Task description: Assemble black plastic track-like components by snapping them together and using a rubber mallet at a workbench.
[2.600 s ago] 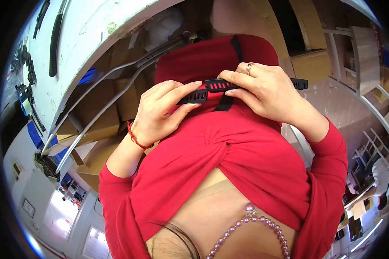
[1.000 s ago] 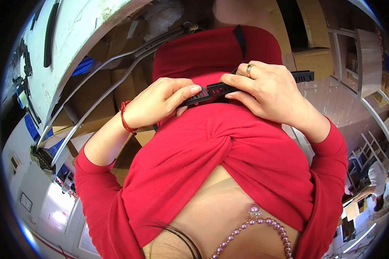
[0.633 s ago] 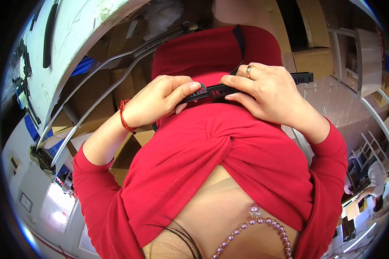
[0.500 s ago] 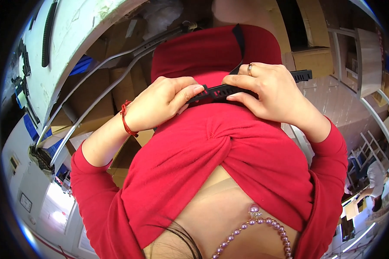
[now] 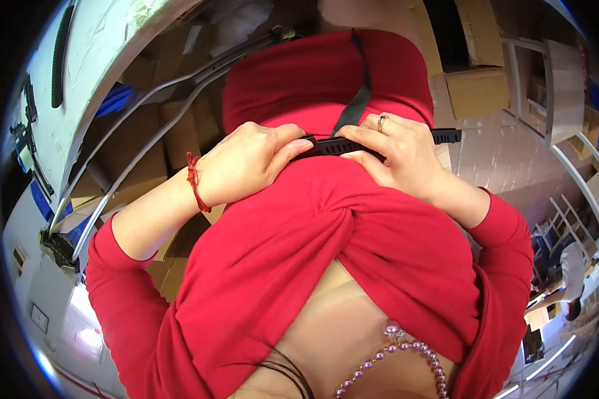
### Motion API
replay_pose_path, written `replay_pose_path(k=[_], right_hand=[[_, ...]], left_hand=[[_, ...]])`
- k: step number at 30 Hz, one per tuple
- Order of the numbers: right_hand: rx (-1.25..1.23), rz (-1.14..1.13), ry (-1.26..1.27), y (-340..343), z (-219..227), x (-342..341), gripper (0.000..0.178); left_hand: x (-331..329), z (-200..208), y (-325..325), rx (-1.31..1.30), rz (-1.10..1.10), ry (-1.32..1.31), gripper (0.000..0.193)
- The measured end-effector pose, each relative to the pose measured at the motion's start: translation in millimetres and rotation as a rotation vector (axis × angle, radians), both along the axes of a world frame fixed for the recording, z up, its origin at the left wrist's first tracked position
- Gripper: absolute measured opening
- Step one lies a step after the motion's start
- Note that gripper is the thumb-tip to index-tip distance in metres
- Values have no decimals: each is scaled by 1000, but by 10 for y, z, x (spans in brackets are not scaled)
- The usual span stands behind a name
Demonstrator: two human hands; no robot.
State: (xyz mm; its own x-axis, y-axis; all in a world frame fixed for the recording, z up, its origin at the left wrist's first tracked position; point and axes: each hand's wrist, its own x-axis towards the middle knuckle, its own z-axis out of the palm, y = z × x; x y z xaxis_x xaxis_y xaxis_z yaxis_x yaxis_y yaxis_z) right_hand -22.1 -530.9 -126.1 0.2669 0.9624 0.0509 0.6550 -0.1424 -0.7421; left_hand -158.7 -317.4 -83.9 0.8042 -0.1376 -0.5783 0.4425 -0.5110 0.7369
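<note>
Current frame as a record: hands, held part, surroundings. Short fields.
left_hand: left hand pinches the left portion of a black slotted strip
right_hand: right hand grips it farther right; an end protrudes beyond
strip_joint: one piece or two, cannot tell
lap: black strap lies over red clothing
bench: white bench, upper left, bearing a long black strip
background: cardboard box, upper right

Black slotted strip in two visible sections: left section (image 5: 307,154) pinched in the left hand (image 5: 249,159) and mostly covered, right section (image 5: 331,147) gripped by the right hand (image 5: 400,151). Ends meet in the gap between the hands, can't tell if they're locked. Right section runs near level across the waist, middle hidden, slotted far end poking out past the knuckles
</note>
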Motion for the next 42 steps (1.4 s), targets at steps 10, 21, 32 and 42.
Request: replay_pose_path(k=[10,21,32,42], right_hand=[[21,-1,84,26,-92,13,29],[83,-68,-44,-8,-157,-66,31],[192,-60,-133,187,179,331,35],[311,-76,-523,849,1186,1110,37]], left_hand=[[93,-88,70,27,-108,-137,25],[106,-148,90,-75,-54,-50,26],[407,280,198,158,-167,-240,16],[743,1171,864,570,121,-826,22]])
